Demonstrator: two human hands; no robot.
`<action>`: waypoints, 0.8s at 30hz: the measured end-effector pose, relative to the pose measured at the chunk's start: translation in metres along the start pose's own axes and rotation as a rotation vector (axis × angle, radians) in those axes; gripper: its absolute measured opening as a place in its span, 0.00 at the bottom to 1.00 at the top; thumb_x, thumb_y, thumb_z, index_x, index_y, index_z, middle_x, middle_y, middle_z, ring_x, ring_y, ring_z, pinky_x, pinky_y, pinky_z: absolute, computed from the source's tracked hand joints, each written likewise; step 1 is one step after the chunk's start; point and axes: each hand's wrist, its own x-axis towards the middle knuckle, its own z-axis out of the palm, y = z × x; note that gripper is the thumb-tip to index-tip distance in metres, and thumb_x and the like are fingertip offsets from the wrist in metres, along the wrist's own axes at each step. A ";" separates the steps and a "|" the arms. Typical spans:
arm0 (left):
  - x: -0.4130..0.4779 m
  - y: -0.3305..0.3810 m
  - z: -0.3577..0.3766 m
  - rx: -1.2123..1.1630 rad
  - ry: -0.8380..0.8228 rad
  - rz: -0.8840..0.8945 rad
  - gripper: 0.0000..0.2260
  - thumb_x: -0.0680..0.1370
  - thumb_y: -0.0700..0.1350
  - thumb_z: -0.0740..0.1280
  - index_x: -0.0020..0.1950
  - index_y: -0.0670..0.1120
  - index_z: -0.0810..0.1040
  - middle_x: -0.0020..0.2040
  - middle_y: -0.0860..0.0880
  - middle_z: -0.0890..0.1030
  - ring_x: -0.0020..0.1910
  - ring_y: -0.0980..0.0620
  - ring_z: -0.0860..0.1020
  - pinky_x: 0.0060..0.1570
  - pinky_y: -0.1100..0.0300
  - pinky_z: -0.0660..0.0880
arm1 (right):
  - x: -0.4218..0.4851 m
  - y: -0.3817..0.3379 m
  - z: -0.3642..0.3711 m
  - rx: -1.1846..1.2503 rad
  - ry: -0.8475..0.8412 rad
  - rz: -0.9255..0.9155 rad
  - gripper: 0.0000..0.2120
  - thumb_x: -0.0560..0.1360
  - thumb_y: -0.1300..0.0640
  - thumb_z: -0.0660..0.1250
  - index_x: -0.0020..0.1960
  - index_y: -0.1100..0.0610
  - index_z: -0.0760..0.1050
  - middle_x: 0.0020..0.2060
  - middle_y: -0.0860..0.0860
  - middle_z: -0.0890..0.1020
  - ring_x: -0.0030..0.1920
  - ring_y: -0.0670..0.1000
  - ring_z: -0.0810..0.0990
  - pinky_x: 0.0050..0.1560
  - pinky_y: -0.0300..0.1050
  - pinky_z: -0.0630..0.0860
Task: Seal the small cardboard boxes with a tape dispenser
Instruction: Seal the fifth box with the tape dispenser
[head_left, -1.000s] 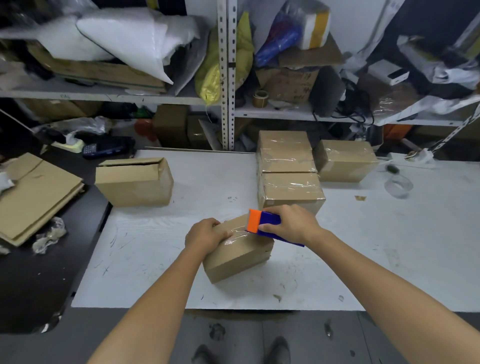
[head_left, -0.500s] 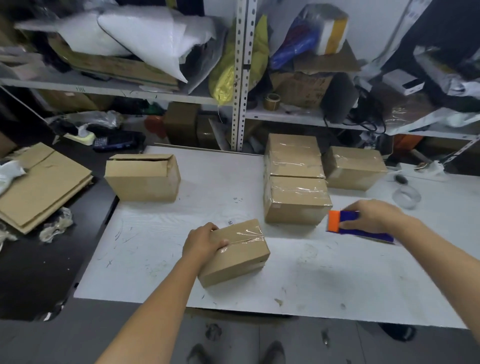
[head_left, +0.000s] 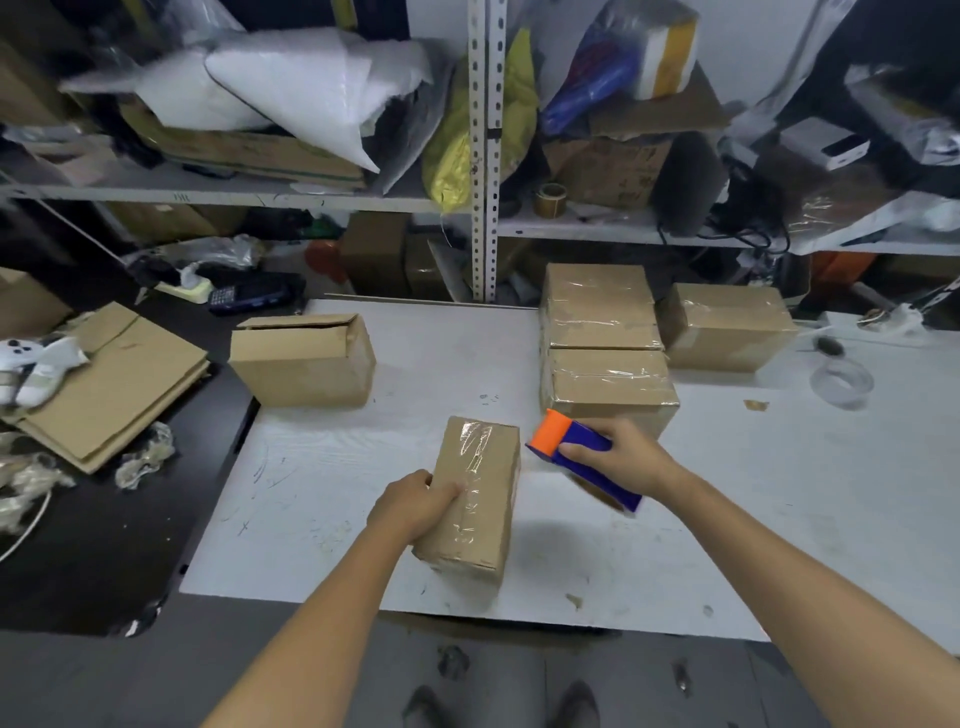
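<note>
The person is working through a batch on the white bench (head_left: 779, 493), and more than half looks done. Three taped boxes are sitting at the back right under glossy film: the rear box (head_left: 597, 306) and the front box (head_left: 608, 379) are touching end to end, and the side box (head_left: 727, 325) is lying just beside them.

The current box (head_left: 480, 493) is lying near the front edge, its long side pointing away from the person, with a wrinkled clear strip running along its top. The left hand (head_left: 415, 506) is gripping its near left edge, fingers curled over the top. The right hand (head_left: 623, 457) is wrapping round the blue tape dispenser (head_left: 576, 447), which is hovering just beside the box's far right corner, apart from it. That box probably needs further passes.

The untaped box (head_left: 301, 364), well apart at the back left, is showing a lifted flap and no film, so it is waiting.

The current box's underside and far end are facing away, so their seams cannot be judged. The right hand is covering the dispenser's roll and blade, and its near end is blurring.
</note>
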 end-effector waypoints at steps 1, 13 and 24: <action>-0.001 0.000 0.001 -0.099 -0.035 -0.020 0.19 0.75 0.62 0.65 0.60 0.52 0.74 0.54 0.51 0.80 0.49 0.50 0.80 0.46 0.53 0.80 | 0.002 -0.004 0.007 0.005 0.009 -0.011 0.08 0.74 0.37 0.68 0.50 0.38 0.77 0.42 0.40 0.84 0.43 0.45 0.82 0.46 0.48 0.80; 0.023 0.019 0.018 -0.360 0.040 0.074 0.13 0.79 0.58 0.64 0.60 0.55 0.77 0.56 0.48 0.81 0.55 0.44 0.79 0.58 0.45 0.78 | 0.019 -0.027 0.050 0.046 0.007 -0.037 0.17 0.74 0.38 0.69 0.60 0.43 0.79 0.47 0.42 0.84 0.47 0.44 0.81 0.44 0.41 0.76; 0.024 0.028 0.026 -0.309 0.083 -0.031 0.35 0.79 0.57 0.64 0.81 0.50 0.51 0.68 0.43 0.74 0.65 0.39 0.74 0.61 0.49 0.73 | 0.010 -0.037 0.008 0.130 0.051 -0.087 0.17 0.74 0.36 0.69 0.59 0.41 0.76 0.48 0.42 0.83 0.48 0.47 0.82 0.47 0.47 0.82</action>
